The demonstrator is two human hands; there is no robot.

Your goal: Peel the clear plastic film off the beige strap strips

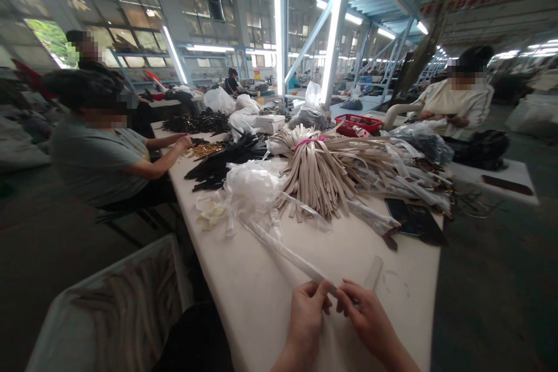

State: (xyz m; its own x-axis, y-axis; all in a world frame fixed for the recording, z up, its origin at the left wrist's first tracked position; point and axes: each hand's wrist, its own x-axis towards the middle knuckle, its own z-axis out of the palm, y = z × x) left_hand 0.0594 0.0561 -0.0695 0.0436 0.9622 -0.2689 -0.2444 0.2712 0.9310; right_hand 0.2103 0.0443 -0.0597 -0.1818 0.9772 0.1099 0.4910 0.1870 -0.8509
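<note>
Working the near end of a pale strip point(300, 263), we judge | our left hand point(306, 313) and right hand point(367, 309) both pinch it, nearly together | strip slants over the surface point(244, 279) toward white plastic wrapping point(253, 183) | next move seems to call for steady, fine control

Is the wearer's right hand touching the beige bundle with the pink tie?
No, the right hand is at the pale strip, and the beige bundle lies farther up the table.

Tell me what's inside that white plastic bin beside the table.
Long, pale brownish strips lie in the white plastic bin. They cover its bottom, so anything underneath cannot be seen.
</note>
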